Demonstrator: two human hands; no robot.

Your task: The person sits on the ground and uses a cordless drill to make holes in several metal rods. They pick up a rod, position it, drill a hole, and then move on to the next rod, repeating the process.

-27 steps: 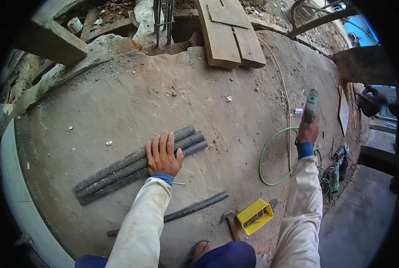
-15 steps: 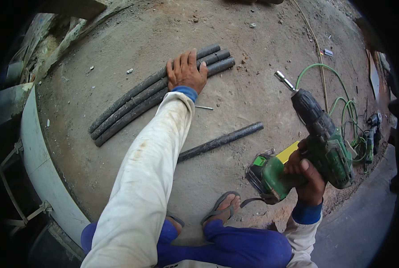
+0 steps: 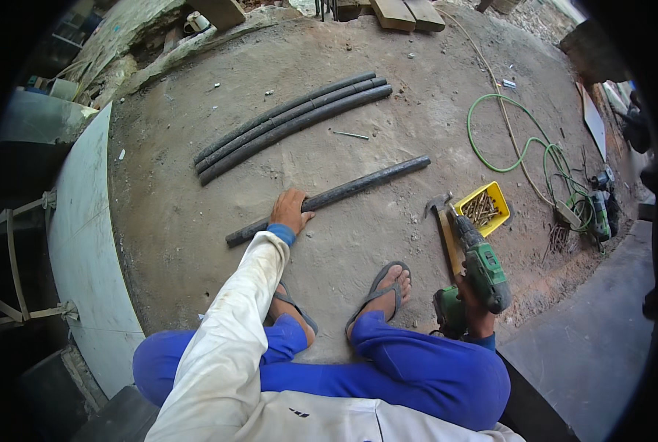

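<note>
My left hand (image 3: 290, 211) is closed over the near part of a single dark pipe (image 3: 369, 182), which lies slantwise on the dirt in front of my feet. Farther off, three similar curved pipes (image 3: 293, 127) rest side by side. A thin metal rod (image 3: 351, 135) lies between them and the single pipe. Off to the right, my right hand (image 3: 477, 313) grips a green and black cordless drill (image 3: 486, 269), its nose pointing away from me. Just beyond the drill sits a yellow container (image 3: 501, 202) of screws, beside a wooden-handled hammer (image 3: 449, 241).
A green cable (image 3: 519, 163) loops over the ground at the right, leading toward another green power tool (image 3: 600, 216). Wooden boards (image 3: 410, 15) lie at the far edge. A pale panel (image 3: 93, 243) borders the left, a grey slab (image 3: 586, 324) the near right.
My left hand has left the three pipes and come nearer, onto the single pipe. The drill has gone lower, beside the yellow container. The view has shifted.
</note>
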